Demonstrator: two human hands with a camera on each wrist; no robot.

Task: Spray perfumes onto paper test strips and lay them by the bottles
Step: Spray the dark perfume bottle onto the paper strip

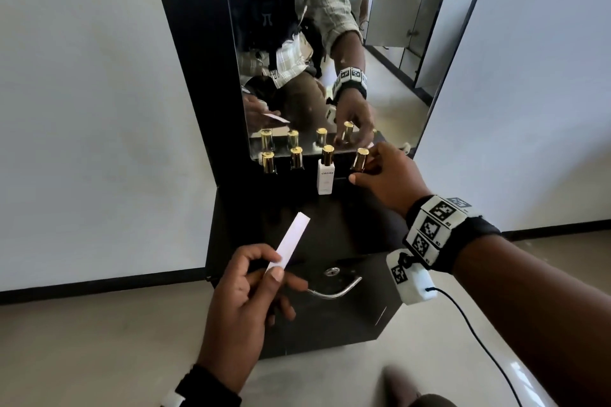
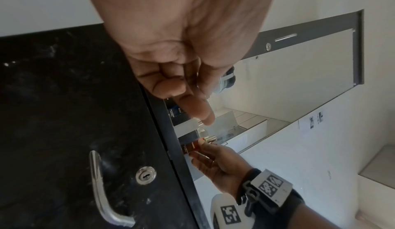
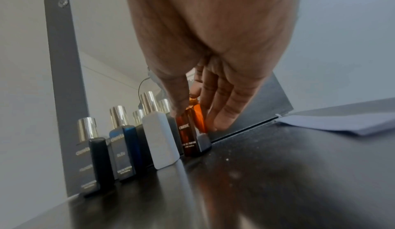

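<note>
Four gold-capped perfume bottles stand in a row against the mirror on a black cabinet top [image 1: 344, 225]. My right hand [image 1: 362, 172] grips the rightmost, amber bottle [image 1: 359, 159] by its upper part. In the right wrist view my right hand [image 3: 195, 119] has thumb and fingers on either side of the amber bottle [image 3: 189, 141], whose base looks to be on the top. Left of it stand a white bottle [image 1: 325, 175], a blue one [image 3: 126, 153] and a black one [image 3: 94, 161]. My left hand [image 1: 276, 266] pinches a white paper strip [image 1: 292, 238] above the cabinet's front.
A mirror [image 1: 330, 43] rises behind the bottles. The cabinet front carries a metal handle [image 1: 334, 292] and a keyhole [image 1: 330, 272]. Pale paper sheets [image 3: 342, 123] lie on the top to the right. White walls flank the cabinet. A black cable [image 1: 479, 337] hangs from my right wrist.
</note>
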